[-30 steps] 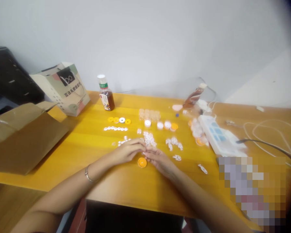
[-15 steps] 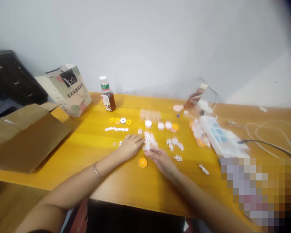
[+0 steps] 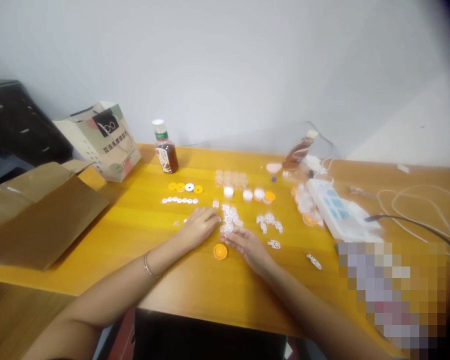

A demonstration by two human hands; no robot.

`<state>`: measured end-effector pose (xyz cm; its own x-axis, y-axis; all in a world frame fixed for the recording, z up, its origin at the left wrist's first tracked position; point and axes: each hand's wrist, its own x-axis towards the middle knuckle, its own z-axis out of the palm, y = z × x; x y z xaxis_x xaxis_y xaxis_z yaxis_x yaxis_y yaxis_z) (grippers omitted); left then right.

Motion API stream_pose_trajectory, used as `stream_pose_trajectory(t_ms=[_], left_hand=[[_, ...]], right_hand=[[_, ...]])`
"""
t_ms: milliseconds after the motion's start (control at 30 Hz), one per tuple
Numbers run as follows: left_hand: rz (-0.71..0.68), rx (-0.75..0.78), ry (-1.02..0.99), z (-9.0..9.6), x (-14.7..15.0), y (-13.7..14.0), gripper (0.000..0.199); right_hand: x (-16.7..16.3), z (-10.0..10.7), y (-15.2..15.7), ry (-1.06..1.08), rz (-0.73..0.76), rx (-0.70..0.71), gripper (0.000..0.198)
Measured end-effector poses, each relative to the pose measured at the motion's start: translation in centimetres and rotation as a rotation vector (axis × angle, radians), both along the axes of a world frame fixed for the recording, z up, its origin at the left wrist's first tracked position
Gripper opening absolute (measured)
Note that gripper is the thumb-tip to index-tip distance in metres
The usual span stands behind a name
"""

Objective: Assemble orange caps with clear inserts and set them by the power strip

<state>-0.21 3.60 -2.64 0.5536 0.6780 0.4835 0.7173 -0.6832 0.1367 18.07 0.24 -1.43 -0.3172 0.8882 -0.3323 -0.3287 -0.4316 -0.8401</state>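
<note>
My left hand (image 3: 199, 227) lies low over the table with its fingers bent together; its fingertips are partly hidden, and I cannot make out what they hold. Facing it, my right hand (image 3: 250, 246) has thumb and fingers pinched at a small white openwork piece (image 3: 228, 228), at the near end of a pile of similar white pieces (image 3: 230, 215). Just below the fingertips sits a round orange cap (image 3: 220, 251). To the right lie more white openwork pieces (image 3: 269, 220), a single one (image 3: 274, 244) and a longer white piece (image 3: 314, 261).
Yellow and white rings (image 3: 185, 187), a row of small white discs (image 3: 180, 200), clear cups (image 3: 231, 179) and white caps (image 3: 248, 195) lie farther back. Around them stand a bottle (image 3: 167, 157), a paper bag (image 3: 116, 145), a cardboard box (image 3: 48, 215) and a power strip (image 3: 333, 205) with cables.
Both hands stay almost in place, with only slight finger movement near the white pieces. The whole view has shifted slightly.
</note>
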Motion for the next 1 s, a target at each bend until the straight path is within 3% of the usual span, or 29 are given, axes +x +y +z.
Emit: stream_pose_trajectory(t_ms=[167, 433, 600, 800, 1000], left_hand=[[-0.086, -0.154, -0.315, 0.4, -0.2, -0.4, 0.020], [-0.072, -0.664, -0.789, 1.8, 1.1, -1.5, 0.018], [-0.081, -0.776, -0.847, 1.2, 1.1, -1.5, 0.016], [-0.023, -1.038, -0.945, 1.4, 1.2, -1.8, 0.019], [-0.136, -1.099, -1.006, 1.3, 1.2, -2.0, 0.036]], right_hand=[[0.0, 0.0, 0.0, -0.049, 0.016, 0.033, 0.022], [-0.2, -0.3, 0.1, -0.110, -0.051, 0.164, 0.018], [-0.2, 0.0, -0.2, -0.093, -0.062, 0.148, 0.016], [-0.1, 0.1, -0.1, -0.069, -0.079, 0.140, 0.016], [-0.1, 0.0, 0.1, -0.047, -0.087, 0.141, 0.016]])
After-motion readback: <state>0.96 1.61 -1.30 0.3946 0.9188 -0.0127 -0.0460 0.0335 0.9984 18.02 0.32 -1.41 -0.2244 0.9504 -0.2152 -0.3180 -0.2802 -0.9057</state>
